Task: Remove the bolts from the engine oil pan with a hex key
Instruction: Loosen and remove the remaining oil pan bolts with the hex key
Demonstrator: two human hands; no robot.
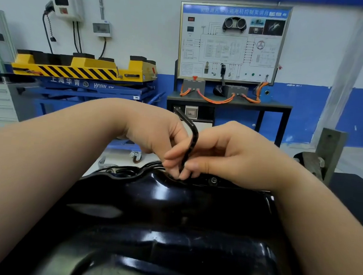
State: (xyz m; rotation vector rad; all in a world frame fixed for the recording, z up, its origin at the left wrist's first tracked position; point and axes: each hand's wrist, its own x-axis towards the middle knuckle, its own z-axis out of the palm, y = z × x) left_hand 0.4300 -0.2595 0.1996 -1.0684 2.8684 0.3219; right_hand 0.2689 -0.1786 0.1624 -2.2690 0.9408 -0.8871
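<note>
Nearest to us lies the black, shiny oil pan [172, 210], which fills the lower part of the view. Our left forearm [49, 151] and right forearm [299, 206] reach over it from both sides and meet at its far edge.

Our left hand [155, 134] has the fingers curled and pinches the upper part of the long shaft of the hex key [192, 138]. Our right hand [228, 152] is also curled, and its thumb and fingers pinch the shaft lower down. The key stands almost upright, and its short arm points up and to the left above both hands. Its lower end goes down to the flange [237, 183] of the pan, but our fingertips hide the tip, so we cannot tell if it sits in a bolt head.

Just right of the fingertips, one bolt [213, 180] sits in the flange, uncovered.

A grey metal block [329, 149] stands near our right forearm. Behind the pan, well apart, we see a yellow and blue lift table [85, 71] to the left and a training board [234, 43] on a black bench [283, 107].
</note>
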